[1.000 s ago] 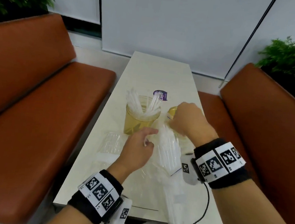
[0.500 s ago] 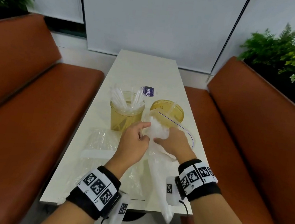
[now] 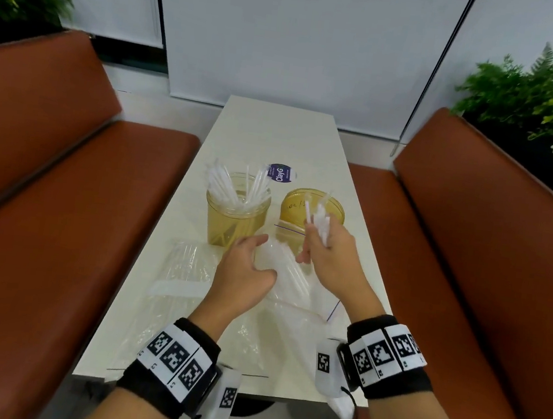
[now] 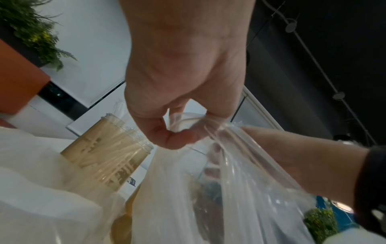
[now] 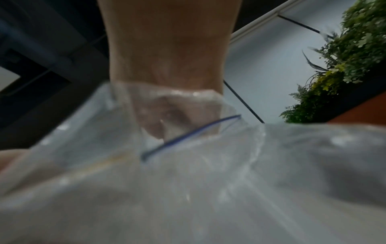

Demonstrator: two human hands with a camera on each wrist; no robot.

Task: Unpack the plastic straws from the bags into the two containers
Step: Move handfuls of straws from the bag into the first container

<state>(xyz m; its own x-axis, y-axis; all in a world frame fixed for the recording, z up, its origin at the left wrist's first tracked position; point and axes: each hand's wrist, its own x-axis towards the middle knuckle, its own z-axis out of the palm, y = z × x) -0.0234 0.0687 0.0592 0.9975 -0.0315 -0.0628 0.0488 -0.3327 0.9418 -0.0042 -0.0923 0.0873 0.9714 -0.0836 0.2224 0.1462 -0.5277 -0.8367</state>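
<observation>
Head view shows my right hand (image 3: 328,253) raised over the nearer rim of the right container (image 3: 313,210), fingers curled round a small bunch of white straws (image 3: 320,223) whose tips stick up above the amber jar. My left hand (image 3: 243,274) sits lower, just in front of the two jars, thumb and fingers pinching the mouth of the clear zip bag (image 3: 289,279) that lies between my hands on the white bench (image 3: 277,133). More straws show through the bag's plastic.

Left container (image 3: 236,218) stands just left of the right one, upright, with a fan of white straws leaning out of its open top. A second clear bag (image 3: 178,274) lies flat on the bench to the left of my left hand, long pale straws visible inside it. A round purple sticker (image 3: 281,172) sits on the bench behind the jars.

Left wrist view shows my left hand (image 4: 183,99) with its thumb and fingers closed on a gathered fold of the bag (image 4: 208,189), the left container (image 4: 108,155) close beside it.

Right wrist view is blurred; my right hand (image 5: 167,66) is half veiled by the bag (image 5: 188,189), whose blue zip line (image 5: 188,135) crosses in front of the fingers.

Orange seats (image 3: 45,200) flank the bench, with green plants (image 3: 539,101) behind them.
</observation>
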